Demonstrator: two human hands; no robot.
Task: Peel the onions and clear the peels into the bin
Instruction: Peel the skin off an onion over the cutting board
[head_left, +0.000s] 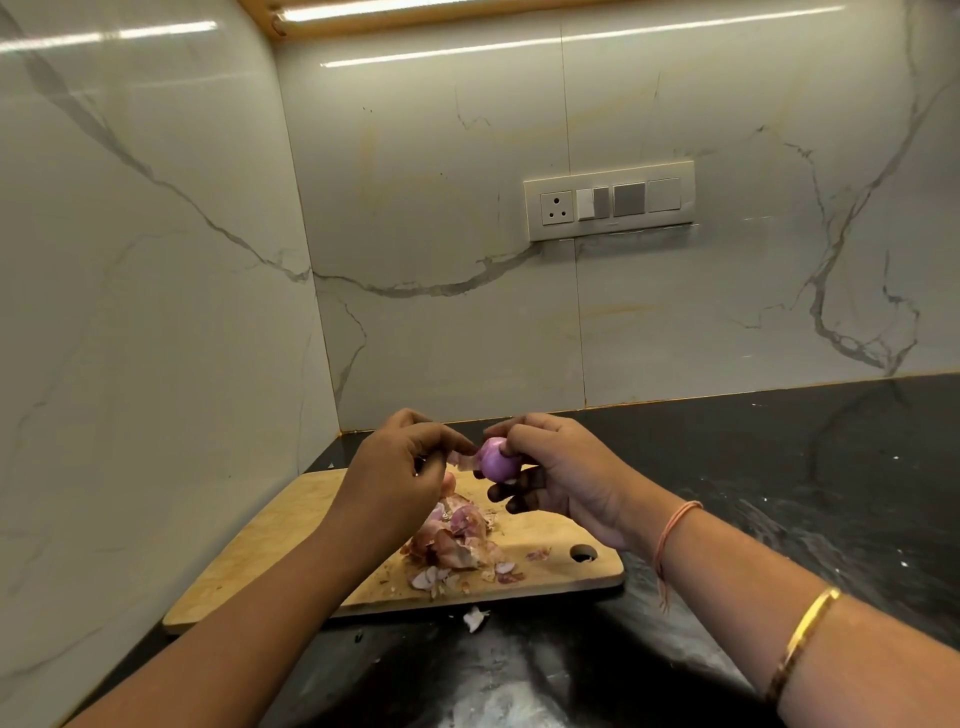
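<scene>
While the right hand (561, 480) holds the onion (500, 460) above the chopping board (291, 525), the left hand (400, 467) pinches a flap of skin (461, 460) on its left side.
Fingers and thumb of the right hand curl round the small purple bulb, which hangs between the two hands over the board's far side. The flap runs leftwards from it, so the pull should go left, away from the right hand. Loose peels (457, 540) lie heaped mid-board beneath, with one scrap (475, 618) on the counter just off the board's near edge. No bin shows.
</scene>
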